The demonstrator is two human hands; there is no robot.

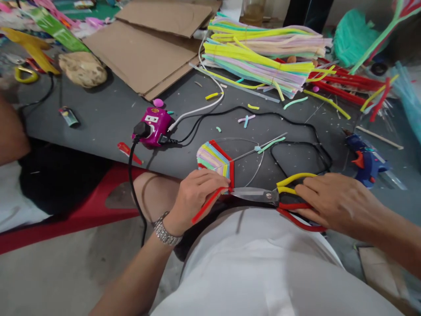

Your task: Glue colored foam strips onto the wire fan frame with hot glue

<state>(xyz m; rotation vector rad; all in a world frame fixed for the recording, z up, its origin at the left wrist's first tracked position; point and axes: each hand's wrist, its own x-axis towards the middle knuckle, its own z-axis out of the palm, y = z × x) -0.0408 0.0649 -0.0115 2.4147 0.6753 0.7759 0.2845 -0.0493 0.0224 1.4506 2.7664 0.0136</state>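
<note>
A: What do the hands hold?
B: The left hand (196,192) pinches one striped fan (213,157) and one red strip (208,206) at the table (101,137)'s near edge; the right hand (335,197) grasps one pair of scissors (268,195).
A: Beyond?
B: Far right, two bundles of fuzzy sticks (253,66); left, one purple socket (157,125); right, one blue glue gun (367,160).

Two hands (199,193) (333,197), one striped piece (212,156), one wristwatch (166,230), one purple socket (158,125)

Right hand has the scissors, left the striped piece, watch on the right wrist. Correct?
Wrong side: the head view shows the watch on the left wrist. The right hand does hold the scissors, the left hand the striped piece.
</note>
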